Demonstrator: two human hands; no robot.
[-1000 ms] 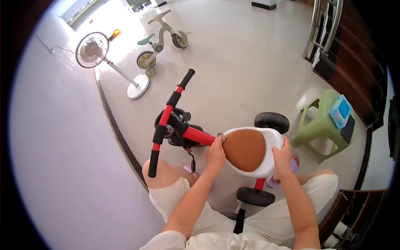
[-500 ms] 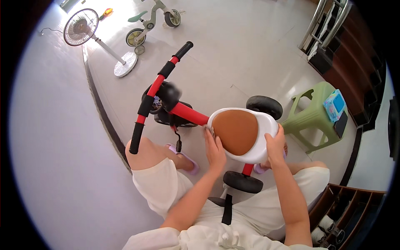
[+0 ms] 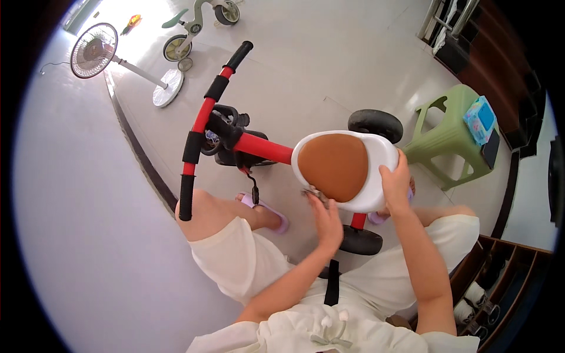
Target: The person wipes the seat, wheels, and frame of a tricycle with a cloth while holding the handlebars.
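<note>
A red child's tricycle (image 3: 265, 147) stands between my knees, its handlebar (image 3: 204, 115) to the left. Its white seat (image 3: 382, 156) carries a brown pad (image 3: 333, 163). Against the seat's near front edge, my left hand (image 3: 328, 223) presses a small greyish cloth (image 3: 312, 192), fingers closed on it. My right hand (image 3: 396, 183) grips the seat's rear right rim, thumb on top and fingers partly hidden. Black wheels show beyond the seat (image 3: 375, 125) and on its near side (image 3: 362, 240).
To the right, a green stool (image 3: 447, 138) bears a blue wipes pack (image 3: 479, 119) and a dark flat object. Dark steps rise behind it. A shoe rack (image 3: 506, 294) sits lower right. Far left are a fan (image 3: 168, 88) and a balance bike (image 3: 194, 29); a wall runs along the left.
My left hand has slid with the cloth rightward along the near edge of the seat. My right hand still holds the rear rim. The whole view has shifted a little.
</note>
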